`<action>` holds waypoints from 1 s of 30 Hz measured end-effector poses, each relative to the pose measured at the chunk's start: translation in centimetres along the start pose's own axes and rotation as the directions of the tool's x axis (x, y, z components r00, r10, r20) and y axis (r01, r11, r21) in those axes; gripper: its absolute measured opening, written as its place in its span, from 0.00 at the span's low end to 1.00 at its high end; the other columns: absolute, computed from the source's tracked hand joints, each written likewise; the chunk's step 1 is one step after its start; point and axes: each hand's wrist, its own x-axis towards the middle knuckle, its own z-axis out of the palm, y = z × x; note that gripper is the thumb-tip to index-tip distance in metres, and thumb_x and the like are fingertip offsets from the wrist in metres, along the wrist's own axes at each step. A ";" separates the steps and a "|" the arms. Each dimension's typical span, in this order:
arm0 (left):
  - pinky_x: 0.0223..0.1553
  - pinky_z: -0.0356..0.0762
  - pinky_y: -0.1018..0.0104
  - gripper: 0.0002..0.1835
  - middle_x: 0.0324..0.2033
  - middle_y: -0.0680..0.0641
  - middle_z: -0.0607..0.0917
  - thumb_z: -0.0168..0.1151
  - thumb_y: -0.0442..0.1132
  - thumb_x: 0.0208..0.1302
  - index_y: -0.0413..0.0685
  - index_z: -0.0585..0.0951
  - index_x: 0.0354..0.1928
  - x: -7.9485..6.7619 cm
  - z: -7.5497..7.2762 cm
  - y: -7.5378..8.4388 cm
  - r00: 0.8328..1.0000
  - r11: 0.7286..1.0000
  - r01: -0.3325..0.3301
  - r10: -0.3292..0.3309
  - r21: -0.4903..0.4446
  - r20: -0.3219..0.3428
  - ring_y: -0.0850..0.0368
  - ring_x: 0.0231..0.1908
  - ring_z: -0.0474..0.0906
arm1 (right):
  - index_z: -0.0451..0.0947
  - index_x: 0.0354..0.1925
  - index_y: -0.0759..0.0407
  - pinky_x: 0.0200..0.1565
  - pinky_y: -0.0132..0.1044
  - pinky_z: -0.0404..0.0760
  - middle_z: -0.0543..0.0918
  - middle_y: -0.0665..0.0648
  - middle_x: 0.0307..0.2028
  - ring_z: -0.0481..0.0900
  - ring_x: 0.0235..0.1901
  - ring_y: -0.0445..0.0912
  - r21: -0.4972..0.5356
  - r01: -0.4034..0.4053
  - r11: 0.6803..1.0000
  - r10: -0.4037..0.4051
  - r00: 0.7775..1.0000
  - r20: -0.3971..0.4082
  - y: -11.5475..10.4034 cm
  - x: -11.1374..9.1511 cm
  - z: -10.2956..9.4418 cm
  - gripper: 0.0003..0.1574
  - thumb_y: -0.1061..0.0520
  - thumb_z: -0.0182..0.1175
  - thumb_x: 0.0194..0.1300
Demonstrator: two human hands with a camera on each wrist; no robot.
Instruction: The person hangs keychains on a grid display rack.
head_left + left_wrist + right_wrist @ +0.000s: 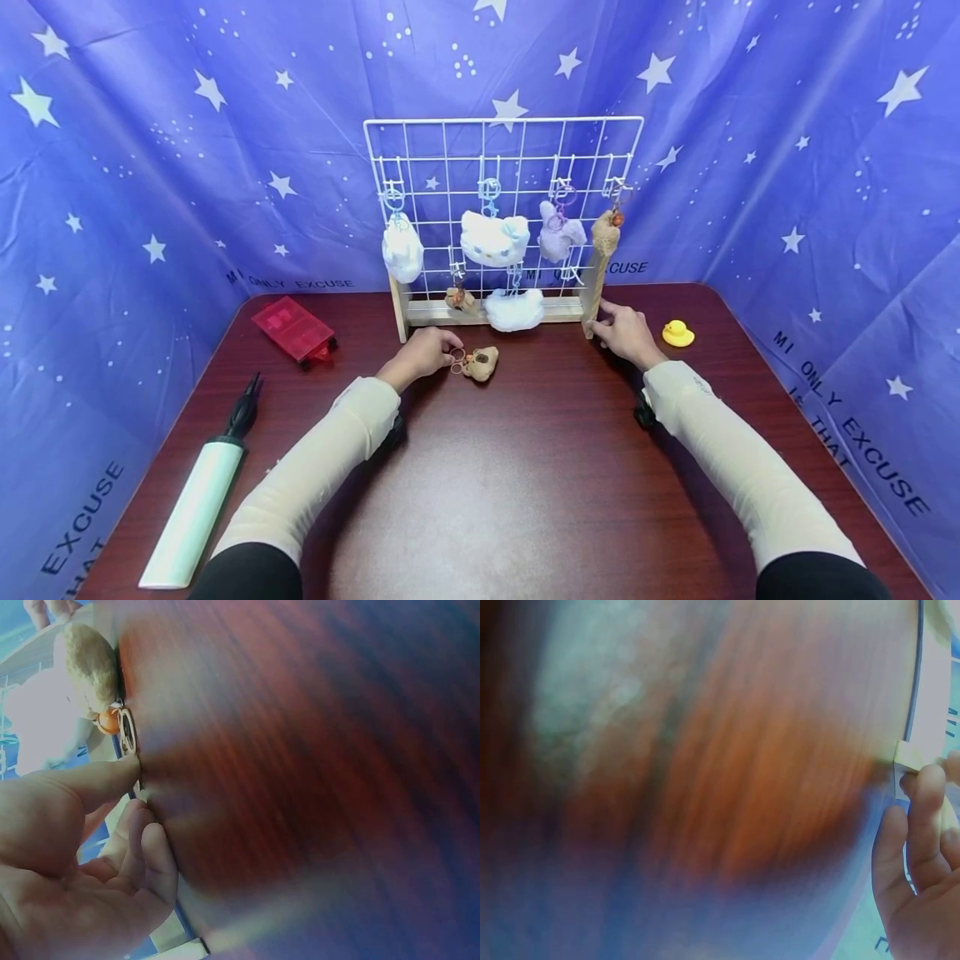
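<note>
A brown plush keychain (pixel 480 364) lies on the table before the rack. My left hand (pixel 423 354) pinches its metal ring (pixel 127 731) between thumb and fingers; an orange bead (pixel 109 721) sits beside the ring. At the rack's right end, my right hand (pixel 628 335) grips the wooden side foot (pixel 591 321), whose pale end (pixel 907 756) shows by the fingertips. The white wire rack (pixel 504 119) stands upright. From its hooks hang a white cat-face plush (pixel 495 240), a purple plush (pixel 561 237) and several other plush keychains.
A yellow rubber duck (pixel 678 333) sits right of my right hand. On the left are a red plastic case (pixel 293 330) and a pale green hand pump (pixel 197 504). Starry blue curtain (pixel 300 125) surrounds the table (pixel 525 492).
</note>
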 end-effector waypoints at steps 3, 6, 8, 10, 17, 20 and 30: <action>0.48 0.81 0.58 0.12 0.36 0.45 0.89 0.71 0.30 0.59 0.46 0.85 0.45 -0.1 0.0 0.0 1.000 1.000 -0.006 0.005 -0.030 -0.020 0.52 0.40 0.85 | 0.63 0.75 0.61 0.53 0.55 0.82 0.91 0.61 0.35 0.85 0.22 0.42 0.003 0.006 1.000 -0.006 1.000 0.002 -0.1 0.0 -0.1 0.41 0.50 0.63 0.71; 0.47 0.82 0.57 0.11 0.35 0.46 0.90 0.70 0.29 0.59 0.45 0.82 0.43 -0.3 -0.1 0.1 1.000 0.999 -0.007 0.005 -0.050 -0.031 0.52 0.39 0.86 | 0.63 0.75 0.60 0.57 0.56 0.80 0.91 0.62 0.35 0.86 0.22 0.43 0.005 0.010 1.000 -0.010 1.000 0.000 -0.2 0.0 -0.2 0.41 0.50 0.63 0.71; 0.46 0.82 0.58 0.11 0.34 0.47 0.90 0.70 0.30 0.59 0.46 0.82 0.42 -0.5 -0.1 0.1 0.999 0.999 -0.012 0.010 -0.050 -0.034 0.54 0.38 0.86 | 0.63 0.75 0.60 0.58 0.57 0.80 0.91 0.62 0.35 0.86 0.22 0.43 0.005 0.011 1.000 -0.011 1.000 0.001 -0.2 0.0 -0.2 0.41 0.50 0.63 0.71; 0.46 0.82 0.58 0.10 0.34 0.47 0.91 0.70 0.30 0.60 0.46 0.84 0.43 -0.6 -0.1 0.1 0.999 0.998 -0.011 0.009 -0.056 -0.031 0.55 0.37 0.86 | 0.63 0.75 0.60 0.56 0.56 0.80 0.91 0.62 0.35 0.86 0.22 0.43 0.005 0.010 1.000 -0.010 1.000 0.003 -0.2 0.0 -0.2 0.41 0.50 0.63 0.71; 0.49 0.84 0.57 0.12 0.40 0.46 0.92 0.68 0.31 0.64 0.48 0.87 0.48 -1.0 -1.0 0.3 0.999 0.995 -0.035 0.031 -0.097 -0.044 0.53 0.42 0.89 | 0.63 0.75 0.61 0.39 0.44 0.85 0.91 0.62 0.36 0.86 0.22 0.42 -0.008 0.012 1.000 -0.012 1.000 -0.001 0.0 0.0 0.0 0.41 0.50 0.63 0.71; 0.47 0.84 0.57 0.12 0.39 0.45 0.92 0.68 0.31 0.64 0.47 0.87 0.50 -1.1 -1.5 0.6 0.996 0.990 -0.059 0.050 -0.128 -0.069 0.52 0.41 0.89 | 0.64 0.75 0.60 0.41 0.46 0.85 0.91 0.62 0.35 0.85 0.22 0.42 -0.005 0.008 1.000 -0.008 1.000 -0.005 0.0 0.0 0.0 0.41 0.50 0.64 0.71; 0.32 0.79 0.68 0.13 0.34 0.46 0.92 0.67 0.33 0.66 0.48 0.86 0.52 -0.8 -2.5 2.2 0.986 0.975 -0.135 0.114 -0.179 -0.126 0.55 0.35 0.88 | 0.63 0.76 0.58 0.52 0.55 0.83 0.91 0.61 0.35 0.84 0.22 0.41 0.006 -0.018 1.000 0.018 1.000 0.011 -0.1 -0.1 -0.1 0.41 0.49 0.63 0.71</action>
